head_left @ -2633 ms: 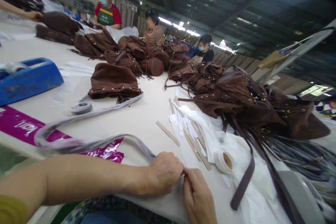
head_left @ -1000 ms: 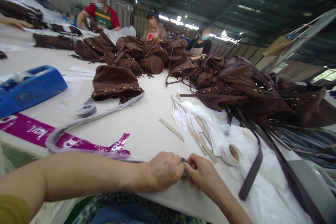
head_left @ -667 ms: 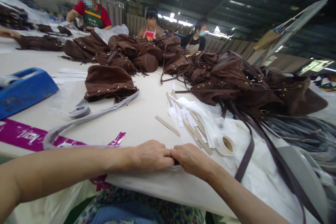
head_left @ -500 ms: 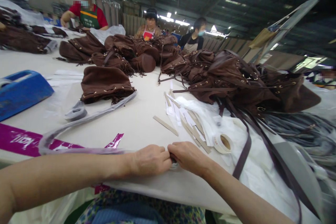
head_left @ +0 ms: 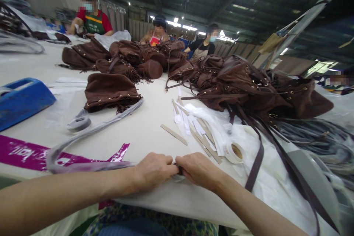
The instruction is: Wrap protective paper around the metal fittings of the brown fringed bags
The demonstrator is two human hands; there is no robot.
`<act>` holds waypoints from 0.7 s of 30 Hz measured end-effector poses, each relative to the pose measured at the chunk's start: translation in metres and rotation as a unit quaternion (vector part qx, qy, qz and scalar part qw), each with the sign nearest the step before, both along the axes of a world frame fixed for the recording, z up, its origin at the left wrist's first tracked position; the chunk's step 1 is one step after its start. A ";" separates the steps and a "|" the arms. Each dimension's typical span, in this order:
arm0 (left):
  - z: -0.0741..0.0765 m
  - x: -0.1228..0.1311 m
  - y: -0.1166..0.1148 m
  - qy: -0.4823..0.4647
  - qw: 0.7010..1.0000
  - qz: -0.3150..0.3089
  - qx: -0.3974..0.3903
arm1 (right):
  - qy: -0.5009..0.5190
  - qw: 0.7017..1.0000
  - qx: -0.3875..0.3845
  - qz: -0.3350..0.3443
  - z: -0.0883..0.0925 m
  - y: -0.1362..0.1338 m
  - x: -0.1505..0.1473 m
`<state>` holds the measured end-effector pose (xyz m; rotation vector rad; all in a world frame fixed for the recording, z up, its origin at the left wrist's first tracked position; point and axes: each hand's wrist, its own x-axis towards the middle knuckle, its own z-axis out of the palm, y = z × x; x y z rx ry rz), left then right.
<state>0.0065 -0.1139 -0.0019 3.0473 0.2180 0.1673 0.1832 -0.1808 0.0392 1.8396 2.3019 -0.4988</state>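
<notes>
My left hand (head_left: 155,171) and my right hand (head_left: 196,169) meet knuckle to knuckle at the table's near edge, fingers closed. Between them they pinch the end of a long strap (head_left: 80,167) sleeved in thin clear plastic; a dark bit shows in the small gap. From my left hand the strap runs left, loops back and reaches a brown suede drawstring bag (head_left: 113,90) with fringe and metal eyelets. A coiled part of wrapped strap (head_left: 79,122) lies beside the bag. My fingertips are mostly hidden.
A blue tape dispenser (head_left: 26,99) and purple printed tape (head_left: 24,151) lie left. Brown bags (head_left: 235,73) pile across the back and right. Card strips (head_left: 174,134), a tape roll (head_left: 234,153) and white plastic sheets (head_left: 268,177) lie right. Several people work beyond.
My hands stay together in nearly the same spot, with the gap between them slightly changed. The strap's left loop has shifted a little right and down. The view has tilted slightly.
</notes>
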 end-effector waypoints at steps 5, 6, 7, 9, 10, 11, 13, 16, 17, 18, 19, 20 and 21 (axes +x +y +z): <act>-0.007 0.005 -0.009 0.007 0.999 0.018 0.031 | 0.038 0.998 0.019 -0.044 -0.008 0.000 -0.002; -0.009 0.008 -0.015 0.014 0.999 0.036 0.038 | 0.064 0.993 -0.001 -0.101 -0.012 -0.003 -0.003; -0.010 0.012 -0.020 0.016 0.998 0.049 0.038 | 0.092 0.982 -0.028 -0.161 -0.016 -0.006 -0.004; -0.011 0.017 -0.028 0.009 0.998 0.050 0.022 | 0.130 0.959 -0.062 -0.243 -0.020 -0.010 -0.004; -0.010 0.018 -0.030 0.004 0.999 0.042 0.011 | 0.119 0.962 -0.052 -0.239 -0.020 -0.011 -0.003; -0.009 0.018 -0.031 -0.001 1.000 0.031 0.002 | 0.088 0.976 -0.023 -0.200 -0.018 -0.011 -0.002; -0.006 0.015 -0.027 -0.008 1.000 0.017 -0.009 | 0.019 0.995 0.031 -0.090 -0.013 -0.007 0.002; -0.004 0.008 -0.016 -0.001 1.000 0.023 -0.002 | -0.004 0.999 0.039 -0.013 -0.007 0.001 0.005; -0.005 0.007 -0.014 0.005 1.000 0.026 0.007 | 0.007 0.999 0.041 -0.020 -0.007 0.002 0.005; -0.006 0.007 -0.012 0.008 0.999 0.029 0.017 | 0.013 0.998 0.048 -0.031 -0.008 0.003 0.004; -0.008 0.008 -0.013 0.011 0.999 0.033 0.027 | 0.023 0.997 0.056 -0.055 -0.010 0.003 0.002; -0.009 0.010 -0.014 0.012 0.998 0.042 0.035 | 0.040 0.993 0.056 -0.093 -0.013 0.001 0.000; -0.010 0.013 -0.017 0.012 0.998 0.051 0.039 | 0.062 0.987 0.046 -0.142 -0.016 0.000 -0.002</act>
